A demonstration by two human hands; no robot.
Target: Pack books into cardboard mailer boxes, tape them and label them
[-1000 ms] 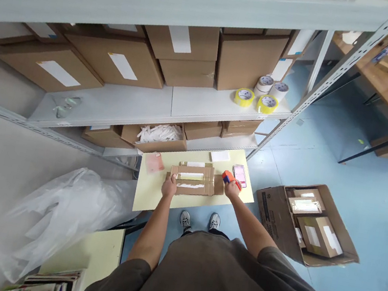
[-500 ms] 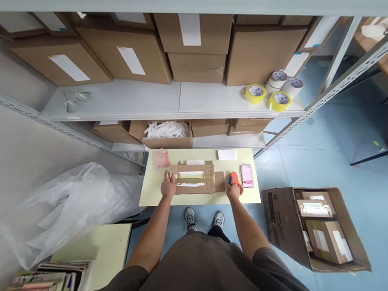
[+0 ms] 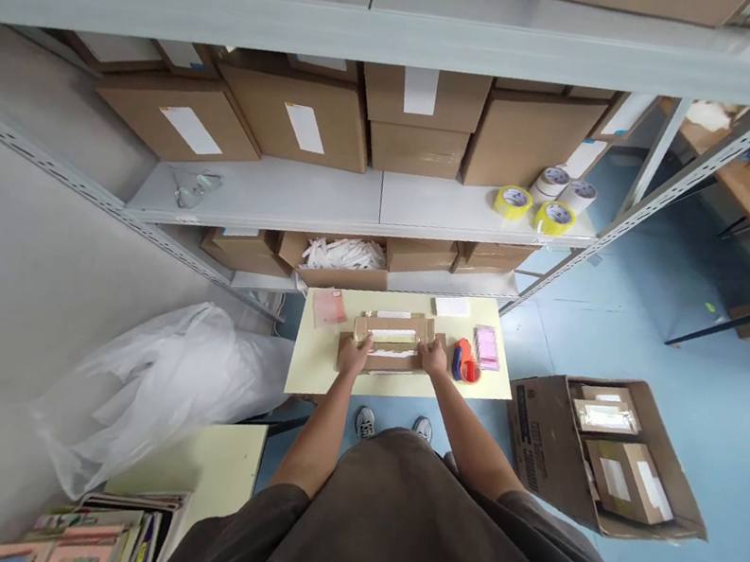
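A flat cardboard package [image 3: 390, 343], banded with tan tape and showing white labels, lies on a pale yellow table [image 3: 320, 375]. My left hand [image 3: 354, 354] grips its near left part, and my right hand [image 3: 435, 358] grips its near right part. An orange and blue tape dispenser [image 3: 466, 362] stands alone just right of my right hand. Beyond it lie pink packets [image 3: 487, 348]. A pink plastic sleeve [image 3: 330, 308] lies at the table's far left, and a white sheet [image 3: 451, 306] lies at the far edge.
Grey metal shelving [image 3: 373, 209] with cardboard boxes and tape rolls stands ahead. An open carton [image 3: 605, 454] sits on the blue floor to the right. A white plastic bag [image 3: 155, 393] lies left, and a stack of books [image 3: 88, 535] lies near.
My right hand has let go of the tape dispenser, which now stands on the table. That hand has moved left onto the package. The view has also shifted.
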